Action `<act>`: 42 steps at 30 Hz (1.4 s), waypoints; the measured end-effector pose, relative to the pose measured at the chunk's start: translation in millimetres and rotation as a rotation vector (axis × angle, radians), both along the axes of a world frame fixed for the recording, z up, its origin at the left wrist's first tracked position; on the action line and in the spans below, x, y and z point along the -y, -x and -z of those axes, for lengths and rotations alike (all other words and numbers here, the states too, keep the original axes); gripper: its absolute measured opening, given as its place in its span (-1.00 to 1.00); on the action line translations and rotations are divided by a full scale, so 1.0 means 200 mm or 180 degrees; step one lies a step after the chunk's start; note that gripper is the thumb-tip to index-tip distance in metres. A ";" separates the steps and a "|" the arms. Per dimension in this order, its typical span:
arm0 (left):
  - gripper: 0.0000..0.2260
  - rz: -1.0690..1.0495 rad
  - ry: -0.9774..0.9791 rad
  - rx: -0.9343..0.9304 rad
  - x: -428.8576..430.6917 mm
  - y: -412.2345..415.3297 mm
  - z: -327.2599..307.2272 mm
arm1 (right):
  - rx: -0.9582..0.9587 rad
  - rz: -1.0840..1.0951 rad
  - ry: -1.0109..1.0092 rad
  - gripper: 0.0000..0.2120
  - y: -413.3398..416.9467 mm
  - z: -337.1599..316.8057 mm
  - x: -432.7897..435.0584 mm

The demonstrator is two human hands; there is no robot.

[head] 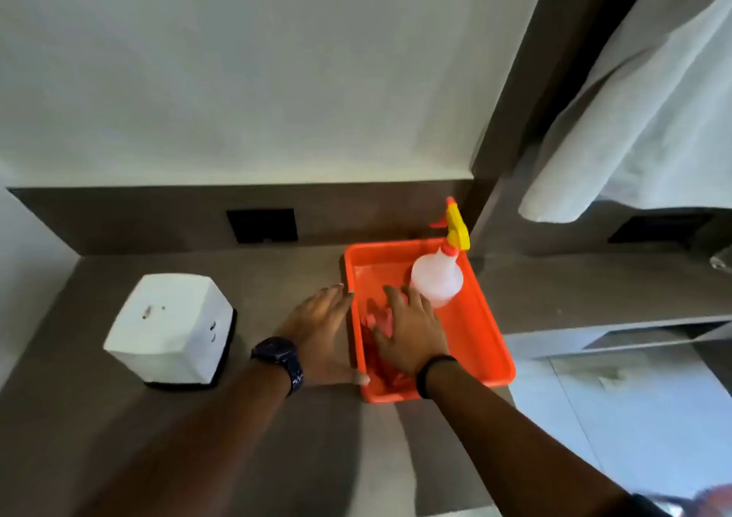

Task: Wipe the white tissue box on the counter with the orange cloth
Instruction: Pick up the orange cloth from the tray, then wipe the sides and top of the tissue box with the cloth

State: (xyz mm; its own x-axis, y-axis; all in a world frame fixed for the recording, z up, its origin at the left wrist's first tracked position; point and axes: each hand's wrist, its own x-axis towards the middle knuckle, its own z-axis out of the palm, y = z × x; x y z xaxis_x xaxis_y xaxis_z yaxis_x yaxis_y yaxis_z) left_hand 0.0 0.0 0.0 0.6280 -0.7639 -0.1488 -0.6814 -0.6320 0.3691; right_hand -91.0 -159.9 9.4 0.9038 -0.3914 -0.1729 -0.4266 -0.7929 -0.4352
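Observation:
The white tissue box (170,326) stands on the brown counter (277,437) at the left, on a dark base. The orange cloth (376,320) lies crumpled in the left part of the orange tray (479,330), mostly hidden under my right hand (412,330). That hand lies flat on the cloth with its fingers spread. My left hand (317,330) rests flat on the counter against the tray's left wall, fingers apart, holding nothing. A dark watch is on my left wrist and a black band on my right.
A clear spray bottle (437,279) with a yellow and orange nozzle stands at the back of the tray. A black wall socket (261,225) sits behind the counter. A white towel (633,100) hangs at the upper right. The counter drops away at the right.

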 end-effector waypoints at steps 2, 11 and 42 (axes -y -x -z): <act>0.27 0.0192 -0.0173 -0.0201 0.03 0.00 0.10 | -0.0365 -0.0103 0.0282 -0.37 0.01 0.11 0.01; 0.37 0.0151 -0.0134 -0.0439 0.11 -0.02 0.33 | -0.0691 0.0013 0.0457 -0.37 -0.07 0.32 0.03; 0.36 -0.0114 -0.0969 0.0211 -0.98 -0.68 -0.19 | 0.1190 0.1321 -0.3761 -0.74 -0.63 0.21 -1.19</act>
State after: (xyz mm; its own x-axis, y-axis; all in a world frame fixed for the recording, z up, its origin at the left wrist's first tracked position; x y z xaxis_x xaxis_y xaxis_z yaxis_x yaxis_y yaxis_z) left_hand 135.1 196.4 38.0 0.6696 -0.6678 -0.3251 -0.6730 -0.7307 0.1148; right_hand 34.1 78.2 -32.5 0.8211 -0.4363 -0.3680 -0.2479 0.3082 -0.9185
